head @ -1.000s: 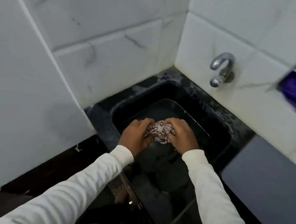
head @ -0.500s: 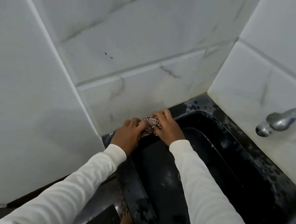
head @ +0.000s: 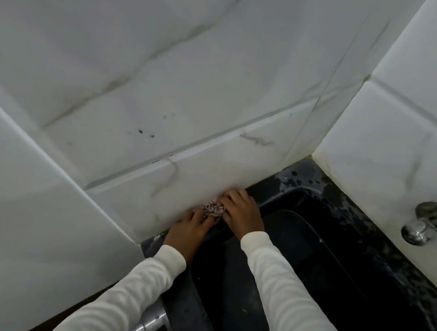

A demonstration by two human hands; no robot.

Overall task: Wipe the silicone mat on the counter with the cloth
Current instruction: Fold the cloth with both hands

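Note:
A small bunched cloth [head: 213,209] with a dark pattern on pale fabric sits on the left rim of a black sink [head: 302,190], right against the white tiled wall. My right hand [head: 241,212] holds its right side with curled fingers. My left hand [head: 190,229] holds its lower left side, fingers on the cloth. Both arms wear white sleeves. A dark flat sheet [head: 294,240] with a rounded corner lies inside the sink basin, possibly the silicone mat.
White marble-look tiles [head: 169,71] fill the left and back walls close to my hands. A chrome tap [head: 436,225] sticks out of the right wall above the sink. The sink's wet speckled rim [head: 372,235] runs along the right wall.
Both hands carried the cloth from over the middle of the basin to the left rim against the wall. The view swung left, so the tap now sits at the right edge.

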